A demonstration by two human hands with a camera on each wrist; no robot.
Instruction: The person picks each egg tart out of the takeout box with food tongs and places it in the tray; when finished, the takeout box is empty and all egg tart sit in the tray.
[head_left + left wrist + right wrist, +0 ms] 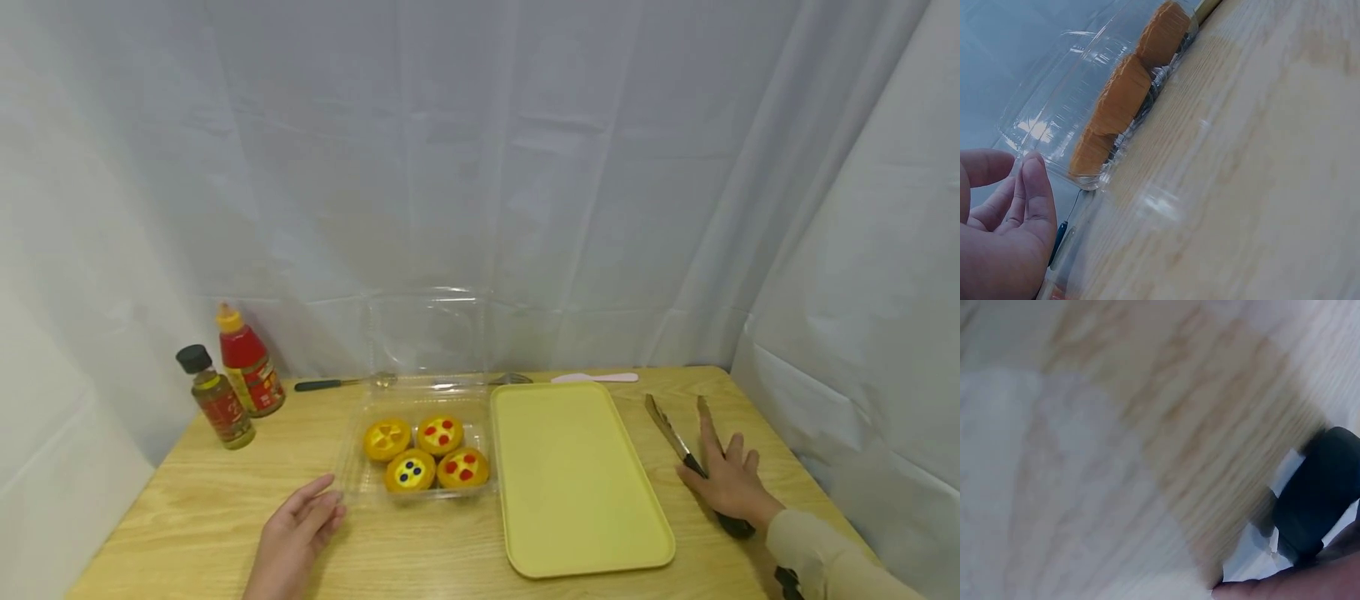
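pale wooden table (420, 550): black-handled metal tongs (668, 427) are seemingly being steadied by spread-fingered right hand (730, 483); loose-fingered left hand (297, 527) is being held near left.

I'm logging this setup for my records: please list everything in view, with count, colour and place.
tarts: four, golden with yellow tops, in the box
box: one, clear, left of the tray, lid open
tray: one, yellow, right of the box
tongs: one pair, silver and black, right of the tray
knife: one, pink, behind the tray
utensils: seemingly two, one green-handled, along the table's back
sauce bottle: one, red, yellow cap, back left
small bottle: one, reddish label, dark cap, beside the sauce bottle
table: one, light wood, beneath these
curtain: pale grey, count unclear, behind and beside the table
sleeve: one, beige, right arm
left grip: one, bare, by the box's near-left corner
right grip: one, bare, over the tongs
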